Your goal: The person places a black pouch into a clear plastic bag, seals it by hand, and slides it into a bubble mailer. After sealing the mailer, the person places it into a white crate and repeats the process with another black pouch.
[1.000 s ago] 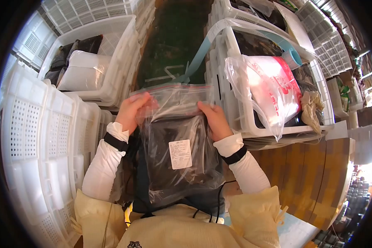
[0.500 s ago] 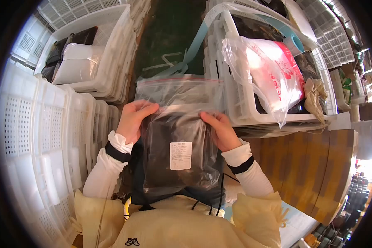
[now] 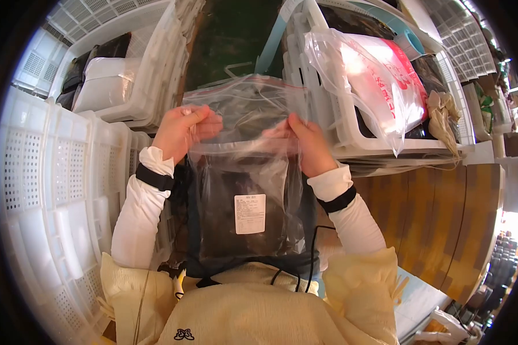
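Observation:
A clear zip bag (image 3: 290, 172) with a red strip along its top lies over my lap. Inside it is a folded dark item (image 3: 221, 190), with a white printed label (image 3: 250, 214) in front. My left hand (image 3: 181, 129) grips the upper left side of the bag, thumb in front and fingers seen through the plastic. On the opposite side, my right hand (image 3: 312, 142) pinches the bag's upper right edge, its fingers partly behind the film. The bag's top part bulges between the two hands.
White plastic crates (image 3: 118, 112) are stacked on the left, the upper one holding wrapped packages (image 3: 106, 86). At right, another crate (image 3: 351, 141) carries a red-and-white plastic bag (image 3: 380, 80) and a blue tape roll (image 3: 408, 45). A brown-striped box (image 3: 426, 218) stands below it.
Both hands have moved up along the bag toward its red-striped top. The bag's upper part now stands higher and looks more puffed out, with fingers showing through the film.

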The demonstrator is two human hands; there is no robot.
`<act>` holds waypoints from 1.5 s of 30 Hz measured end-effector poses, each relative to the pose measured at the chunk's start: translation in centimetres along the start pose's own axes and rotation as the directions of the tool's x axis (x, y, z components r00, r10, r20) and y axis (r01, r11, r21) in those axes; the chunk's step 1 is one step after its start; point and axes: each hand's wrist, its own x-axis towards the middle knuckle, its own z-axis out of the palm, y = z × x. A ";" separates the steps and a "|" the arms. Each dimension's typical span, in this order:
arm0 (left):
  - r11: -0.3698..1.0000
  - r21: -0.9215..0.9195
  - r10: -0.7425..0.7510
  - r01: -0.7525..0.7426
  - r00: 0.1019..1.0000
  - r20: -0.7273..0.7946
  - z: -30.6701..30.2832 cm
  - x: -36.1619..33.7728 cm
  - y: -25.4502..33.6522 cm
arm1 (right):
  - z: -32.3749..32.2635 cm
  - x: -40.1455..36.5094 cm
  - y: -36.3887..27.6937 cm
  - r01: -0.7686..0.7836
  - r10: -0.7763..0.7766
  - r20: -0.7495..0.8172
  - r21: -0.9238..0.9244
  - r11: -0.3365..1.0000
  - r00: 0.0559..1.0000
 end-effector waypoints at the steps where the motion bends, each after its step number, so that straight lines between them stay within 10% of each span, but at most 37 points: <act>1: 1.000 -0.010 0.009 -0.009 1.000 0.009 0.0 0.1 0.1 | 0.0 0.1 -0.2 0.005 -0.005 0.009 -0.008 1.000 1.000; 8: 0.989 -0.129 -0.058 0.076 0.989 0.135 0.6 -2.7 -0.5 | -0.9 -1.7 0.1 -0.104 0.075 -0.151 -0.190 0.976 0.986; 11: 0.970 -0.187 -0.128 0.157 0.979 0.158 0.6 -3.6 -0.9 | -1.6 -2.7 0.8 -0.092 0.095 -0.017 0.100 0.991 0.995; 20: 0.933 0.328 -0.186 0.148 0.979 0.086 1.7 -4.3 -1.1 | -3.0 -3.3 1.2 0.143 -0.181 0.176 0.212 0.967 0.967; 23: 0.959 0.268 -0.108 0.091 0.993 0.052 2.4 -4.3 -1.3 | -2.3 -5.1 -0.7 0.000 0.050 0.148 -0.321 0.947 0.988; 45: 0.978 0.206 0.002 -0.011 0.999 0.042 2.8 -6.5 -0.1 | -3.1 -7.0 -0.1 0.065 -0.031 0.126 -0.276 0.959 0.992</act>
